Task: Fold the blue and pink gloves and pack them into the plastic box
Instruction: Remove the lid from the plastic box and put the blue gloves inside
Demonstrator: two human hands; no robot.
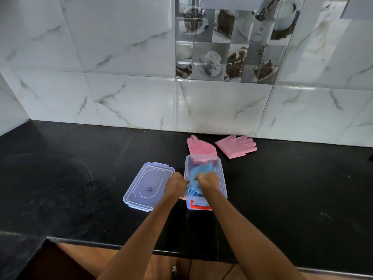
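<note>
A clear plastic box [221, 174] stands on the black counter in the middle of the head view. Blue glove material [198, 172] lies bunched inside it. My left hand [176, 184] is at the box's left rim and my right hand [209, 181] is over the box; both grip the blue glove. Something red-orange [198, 207] shows through the box's near end. One pink glove [198, 147] lies just behind the box, touching its far rim. A second pink glove [236, 146] lies flat to the right, near the wall.
The clear lid [148, 185] lies flat on the counter left of the box. The black counter [80, 178] runs to a tiled wall [131, 98] behind. The counter's front edge [101, 242] is close below my forearms, with wooden cabinet fronts underneath.
</note>
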